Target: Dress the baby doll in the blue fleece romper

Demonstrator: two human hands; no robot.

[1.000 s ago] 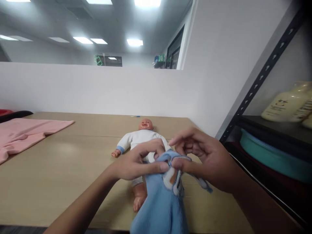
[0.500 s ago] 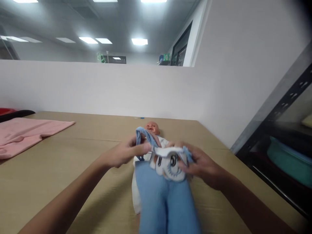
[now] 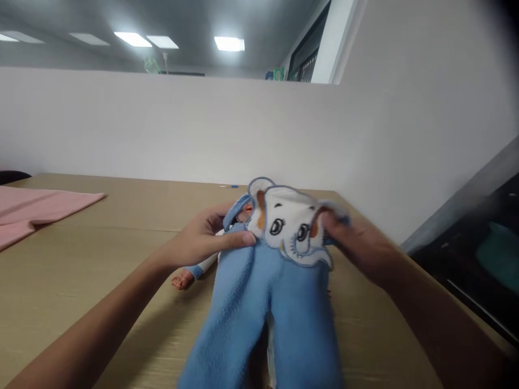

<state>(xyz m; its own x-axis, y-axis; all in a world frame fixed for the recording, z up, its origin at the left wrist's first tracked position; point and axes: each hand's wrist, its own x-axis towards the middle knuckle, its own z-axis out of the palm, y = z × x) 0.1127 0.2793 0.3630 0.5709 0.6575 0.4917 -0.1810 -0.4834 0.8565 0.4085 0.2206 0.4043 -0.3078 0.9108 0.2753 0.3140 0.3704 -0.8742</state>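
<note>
Both my hands hold up a pair of blue fleece baby overalls (image 3: pixel 279 308) with a white elephant face on the bib (image 3: pixel 290 227). My left hand (image 3: pixel 205 237) pinches the bib's left edge by a strap. At the bib's right edge my right hand (image 3: pixel 357 243) is closed on the fabric. The overalls hang over a baby doll (image 3: pixel 190 274) lying on the wooden table (image 3: pixel 101 259); only one doll arm in a white sleeve with a blue cuff shows.
A pink cloth (image 3: pixel 36 208) lies at the table's far left. A white partition wall (image 3: pixel 162 129) runs behind the table. At the right stands a dark metal shelf (image 3: pixel 478 243) with a teal thing on it, blurred.
The overalls have been raised and spread wider, with the elephant bib now facing me. They now cover the doll's head and body. The view has tilted down and turned slightly.
</note>
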